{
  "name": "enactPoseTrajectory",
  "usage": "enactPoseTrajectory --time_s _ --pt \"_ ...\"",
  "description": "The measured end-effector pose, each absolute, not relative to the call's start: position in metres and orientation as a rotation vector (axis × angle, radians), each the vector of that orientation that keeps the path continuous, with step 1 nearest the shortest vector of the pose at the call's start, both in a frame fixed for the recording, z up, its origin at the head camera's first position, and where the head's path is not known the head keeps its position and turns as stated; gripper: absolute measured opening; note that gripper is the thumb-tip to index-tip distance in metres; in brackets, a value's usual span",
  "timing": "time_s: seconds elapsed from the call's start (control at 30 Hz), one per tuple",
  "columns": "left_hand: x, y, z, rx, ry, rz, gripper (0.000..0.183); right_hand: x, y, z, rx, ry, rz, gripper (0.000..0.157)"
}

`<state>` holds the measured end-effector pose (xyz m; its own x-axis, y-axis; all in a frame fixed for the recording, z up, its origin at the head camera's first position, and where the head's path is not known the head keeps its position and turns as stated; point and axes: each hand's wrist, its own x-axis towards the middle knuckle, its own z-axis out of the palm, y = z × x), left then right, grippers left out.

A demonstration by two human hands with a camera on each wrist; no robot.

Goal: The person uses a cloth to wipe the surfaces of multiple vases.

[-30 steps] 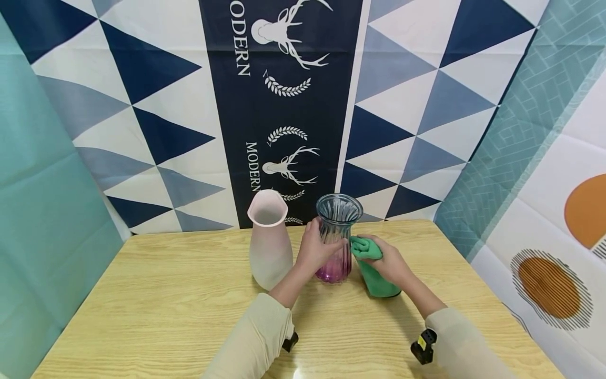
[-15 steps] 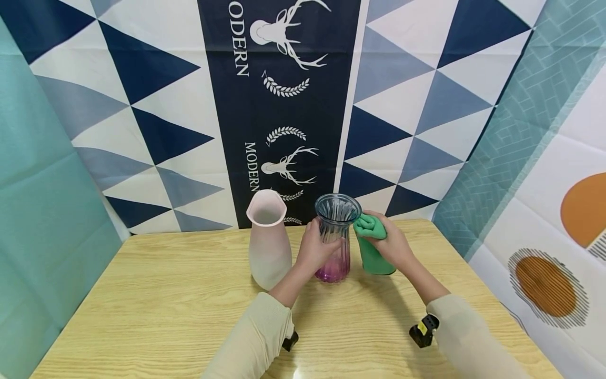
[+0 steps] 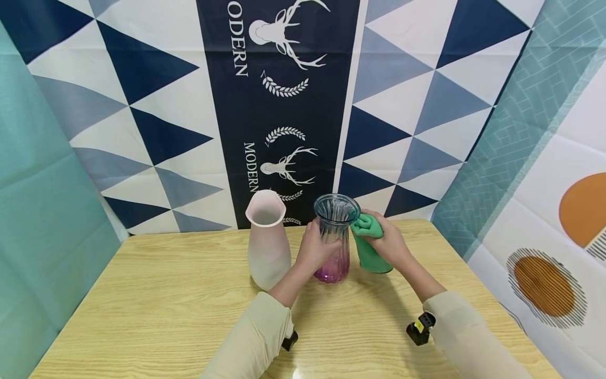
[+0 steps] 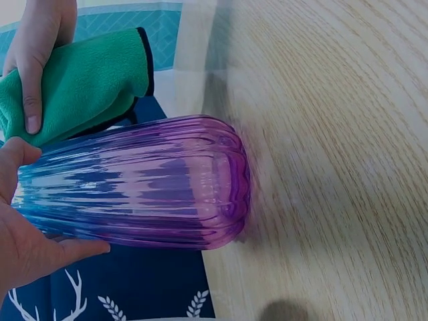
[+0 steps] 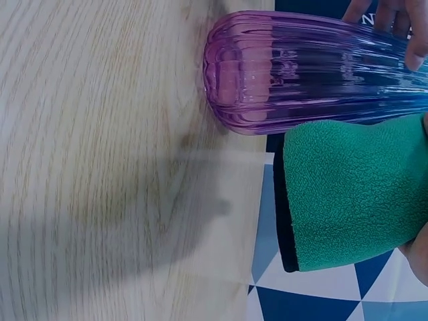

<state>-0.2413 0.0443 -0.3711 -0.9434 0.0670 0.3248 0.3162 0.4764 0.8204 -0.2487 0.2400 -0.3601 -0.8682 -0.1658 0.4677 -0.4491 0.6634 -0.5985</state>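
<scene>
A ribbed glass vase point(image 3: 337, 263), blue at the rim and fading to purple at the base, stands upright on the table. My left hand point(image 3: 316, 247) grips it around its upper body, thumb to the front; the left wrist view shows thumb and fingers on either side of the glass point(image 4: 154, 184). In my right hand point(image 3: 391, 241) is a folded green cloth point(image 3: 371, 255) with a dark edge. The bunched top of the cloth lies right at the vase's rim, and its loose end hangs beside the glass, as the right wrist view shows the cloth point(image 5: 354, 194).
A matte vase point(image 3: 269, 252), pale pink fading to white, stands left of my left hand, close to my forearm. Behind the wooden table point(image 3: 156, 305) hangs a patterned backdrop point(image 3: 284, 105). Teal and white sheets close off the sides.
My right hand has risen with the cloth and moved in to the rim of the glass vase. The left hand keeps its grip, and the vases stay in place.
</scene>
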Motion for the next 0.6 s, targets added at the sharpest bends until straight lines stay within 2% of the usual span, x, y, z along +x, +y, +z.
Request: enactPoseTrajectory --time_s 0.6 --pt "-0.242 0.042 -0.370 -0.342 -2.493 -1.480 0.071 -0.249 0.238 -0.383 0.523 -2.582 1.065 0.054"
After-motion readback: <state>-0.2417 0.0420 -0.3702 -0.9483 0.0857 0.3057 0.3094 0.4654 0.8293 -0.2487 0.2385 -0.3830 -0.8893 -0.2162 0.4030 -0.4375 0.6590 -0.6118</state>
